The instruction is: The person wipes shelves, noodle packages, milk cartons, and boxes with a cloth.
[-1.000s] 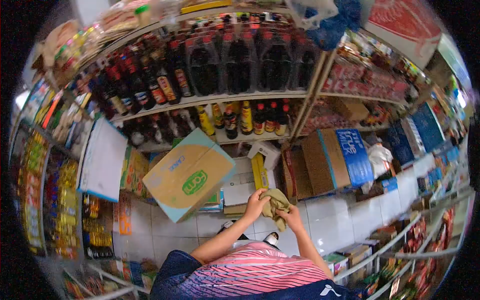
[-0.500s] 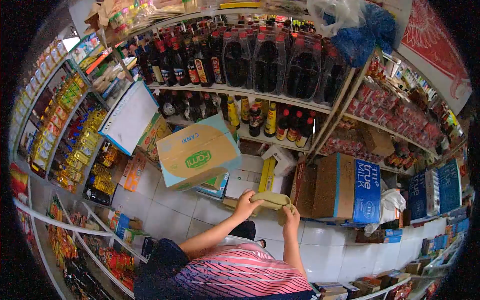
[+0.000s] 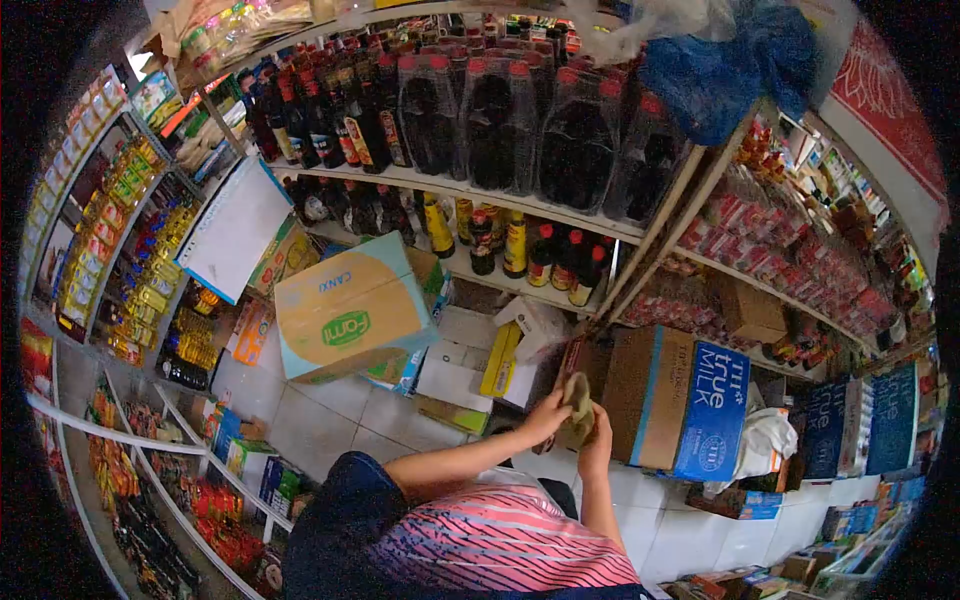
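Observation:
In front of my body, both hands are closed on a khaki cloth [image 3: 577, 398], bunched into a small, narrow bundle. My left hand [image 3: 545, 418] pinches its left side, and my right hand [image 3: 597, 432] grips the right side. Just right of the hands stands a brown and blue milk carton [image 3: 655, 395]. A yellow box [image 3: 500, 360] and a white box [image 3: 540, 325] lie beyond them at the foot of the shelf. Farther left rests a large brown and light-blue Fami carton [image 3: 350, 315].
Dark sauce bottles [image 3: 490, 130] fill the shelf ahead, with smaller bottles [image 3: 545, 255] below. A white board-like box [image 3: 237, 228] leans at the left. Cooking oil bottles [image 3: 165, 265] line the left shelves. A blue plastic bag [image 3: 725, 75] hangs at the upper right. White tiles [image 3: 380, 425] cover the floor.
The cloth, earlier stretched out between my hands, is now gathered into a smaller bundle. My hands have come closer together and shifted right, and the view has turned slightly.

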Motion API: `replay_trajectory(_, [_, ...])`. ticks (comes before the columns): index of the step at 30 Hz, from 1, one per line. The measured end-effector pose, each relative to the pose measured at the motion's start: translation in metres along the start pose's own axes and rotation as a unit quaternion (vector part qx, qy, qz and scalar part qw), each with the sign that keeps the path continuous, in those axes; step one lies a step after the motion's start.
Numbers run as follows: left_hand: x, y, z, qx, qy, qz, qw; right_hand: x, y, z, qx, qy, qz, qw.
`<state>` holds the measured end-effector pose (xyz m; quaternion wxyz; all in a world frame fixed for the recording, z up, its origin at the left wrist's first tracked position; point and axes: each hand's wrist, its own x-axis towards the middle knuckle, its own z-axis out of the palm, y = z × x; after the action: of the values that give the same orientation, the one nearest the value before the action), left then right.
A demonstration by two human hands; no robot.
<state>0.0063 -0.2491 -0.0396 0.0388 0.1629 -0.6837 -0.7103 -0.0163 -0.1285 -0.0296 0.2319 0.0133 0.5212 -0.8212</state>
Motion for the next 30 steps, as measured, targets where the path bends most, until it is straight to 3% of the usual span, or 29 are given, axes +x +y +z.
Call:
replay_trajectory(3, [0.024,0.011,0.033,-0.060,-0.016,-0.076,0.995,0.011,-0.015,-0.021,0.104,0.081,0.086,0.988])
replay_trajectory(5, [0.031,0.013,0.052,-0.071,-0.008,-0.069,0.995,0.018,-0.026,-0.041,0.101,0.049,0.084,0.990])
replay_trajectory(7, [0.034,0.011,0.074,-0.099,0.013,-0.052,0.994,0.022,-0.023,-0.071,-0.027,-0.008,0.096,0.995])
replay_trajectory(9, [0.040,-0.002,0.103,-0.272,0.068,-0.145,0.949,0.020,-0.037,-0.085,0.061,-0.002,0.119,0.991])
replay_trajectory(11, [0.037,-0.004,0.134,-0.459,0.091,-0.255,0.846,0.024,-0.047,-0.124,-0.030,0.001,0.155,0.987])
replay_trajectory(13, [0.033,-0.028,0.168,-0.533,0.086,-0.222,0.812,0.020,-0.073,-0.149,0.007,-0.001,0.191,0.981])
replay_trajectory(14, [0.031,-0.035,0.186,-0.541,0.118,-0.251,0.794,0.023,-0.080,-0.164,-0.006,-0.005,0.196,0.981])
replay_trajectory(15, [0.024,-0.022,0.199,-0.557,0.073,-0.236,0.793,0.027,-0.076,-0.189,0.000,-0.007,0.193,0.981])
replay_trajectory(17, [0.029,-0.045,0.226,-0.538,0.088,-0.191,0.816,0.039,-0.062,-0.239,-0.086,-0.053,0.085,0.991])
replay_trajectory(18, [0.033,-0.051,0.235,-0.540,0.090,-0.189,0.815,0.040,-0.084,-0.240,-0.092,-0.019,0.084,0.992])
replay_trajectory(19, [0.037,-0.058,0.240,-0.462,0.126,-0.166,0.862,0.042,-0.108,-0.242,-0.086,0.052,0.124,0.987])
replay_trajectory(21, [0.046,-0.090,0.249,-0.307,0.182,-0.134,0.924,0.069,-0.081,-0.298,-0.101,0.139,-0.038,0.984])
replay_trajectory(22, [0.055,-0.131,0.252,-0.184,0.172,-0.133,0.959,0.091,-0.057,-0.340,-0.102,0.137,-0.045,0.984])
replay_trajectory(23, [0.059,-0.170,0.256,-0.055,0.163,-0.130,0.976,0.112,-0.026,-0.386,-0.212,0.196,-0.159,0.944])
replay_trajectory(24, [0.059,-0.186,0.261,0.051,0.126,-0.182,0.974,0.126,-0.009,-0.414,-0.313,0.250,-0.265,0.877])
replay_trajectory(25, [0.056,-0.226,0.261,0.141,0.047,-0.194,0.970,0.130,-0.006,-0.426,-0.309,0.245,-0.263,0.880])
replay_trajectory(26, [0.053,-0.262,0.262,0.229,-0.031,-0.191,0.954,0.127,-0.001,-0.432,-0.370,0.251,-0.193,0.873])
replay_trajectory(27, [0.044,-0.244,0.265,0.231,-0.026,-0.202,0.951,0.118,0.000,-0.432,-0.431,0.253,-0.120,0.858])
replay_trajectory(28, [0.037,-0.226,0.273,0.341,-0.074,-0.202,0.915,0.112,0.001,-0.432,-0.433,0.182,-0.062,0.881])
replay_trajectory(29, [0.032,-0.212,0.282,0.442,-0.124,-0.198,0.866,0.111,0.014,-0.427,-0.436,0.176,-0.054,0.881])
replay_trajectory(30, [0.026,-0.227,0.288,0.448,-0.128,-0.209,0.860,0.109,0.037,-0.428,-0.518,0.132,-0.143,0.833])
